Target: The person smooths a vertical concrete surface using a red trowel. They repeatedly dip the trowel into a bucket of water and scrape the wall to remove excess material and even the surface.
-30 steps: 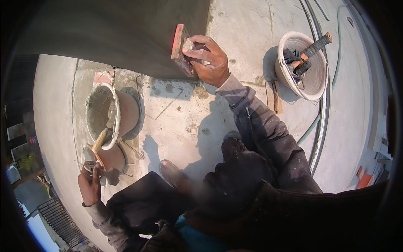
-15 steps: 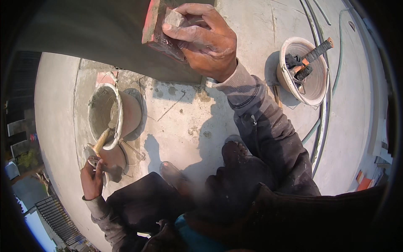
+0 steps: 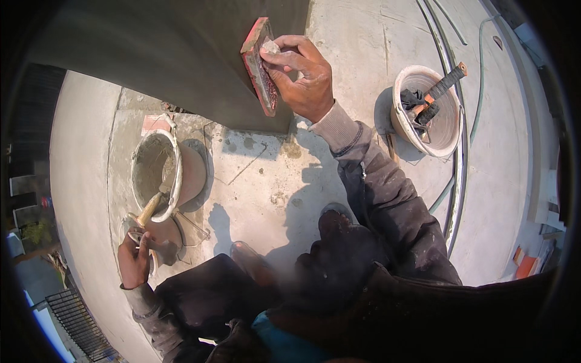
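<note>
My right hand (image 3: 307,75) is closed round the pale grip of a plastering float (image 3: 260,69), a flat board with red edges and cement on it. The float is up against the smooth grey face of a column (image 3: 181,54), close to its right-hand edge. At lower left my left hand (image 3: 134,257) has its fingers closed at the rim of a small bucket (image 3: 163,233). Just beyond stands a larger mortar-smeared bucket (image 3: 192,172), and a trowel with a wooden handle (image 3: 149,209) leans in it, its blade partly hidden.
To the right, a pale bucket (image 3: 399,118) holds a tool with a black-wrapped handle (image 3: 448,81) and dark cloth-like pieces. Long rails (image 3: 458,181) and a thin hose (image 3: 482,78) run along the floor beyond it. A reddish tile (image 3: 156,124) lies behind the mortar bucket.
My right hand has carried the float rightward and lower on the column face, and tilted it. My left hand stays at the small bucket. The whole view has shifted slightly.
</note>
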Available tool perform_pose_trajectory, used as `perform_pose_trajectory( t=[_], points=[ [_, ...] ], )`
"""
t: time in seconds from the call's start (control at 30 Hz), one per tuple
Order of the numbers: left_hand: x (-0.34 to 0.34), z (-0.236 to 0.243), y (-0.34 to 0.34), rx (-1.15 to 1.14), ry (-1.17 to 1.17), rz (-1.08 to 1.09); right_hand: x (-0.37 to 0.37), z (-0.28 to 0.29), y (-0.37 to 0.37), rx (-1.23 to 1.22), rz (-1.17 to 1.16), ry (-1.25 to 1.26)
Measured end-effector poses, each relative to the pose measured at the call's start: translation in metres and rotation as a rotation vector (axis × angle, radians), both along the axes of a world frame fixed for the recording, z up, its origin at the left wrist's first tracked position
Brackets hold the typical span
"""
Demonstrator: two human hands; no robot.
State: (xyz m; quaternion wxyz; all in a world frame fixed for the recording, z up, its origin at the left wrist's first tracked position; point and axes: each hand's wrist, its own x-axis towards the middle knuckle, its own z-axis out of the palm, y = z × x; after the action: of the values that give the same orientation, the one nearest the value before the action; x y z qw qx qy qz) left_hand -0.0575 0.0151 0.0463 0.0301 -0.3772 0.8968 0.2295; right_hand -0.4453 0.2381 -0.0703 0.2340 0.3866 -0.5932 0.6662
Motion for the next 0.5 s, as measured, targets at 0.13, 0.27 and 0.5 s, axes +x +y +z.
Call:
perform_pose_trajectory(
  t=[0.13, 0.27, 0.5],
  points=[
    [-0.001, -0.004, 0.001, 0.004, 0.025, -0.047, -0.03, 0.063, -0.023, -0.024, -0.076, 0.358],
    [-0.004, -0.008, -0.01, -0.025, -0.034, -0.105, -0.061, 0.06, -0.035, 0.054, -0.03, 0.459],
    [-0.005, 0.006, 0.004, 0.01, 0.015, -0.002, -0.012, -0.022, -0.005, -0.048, -0.014, 0.262]
  ],
)
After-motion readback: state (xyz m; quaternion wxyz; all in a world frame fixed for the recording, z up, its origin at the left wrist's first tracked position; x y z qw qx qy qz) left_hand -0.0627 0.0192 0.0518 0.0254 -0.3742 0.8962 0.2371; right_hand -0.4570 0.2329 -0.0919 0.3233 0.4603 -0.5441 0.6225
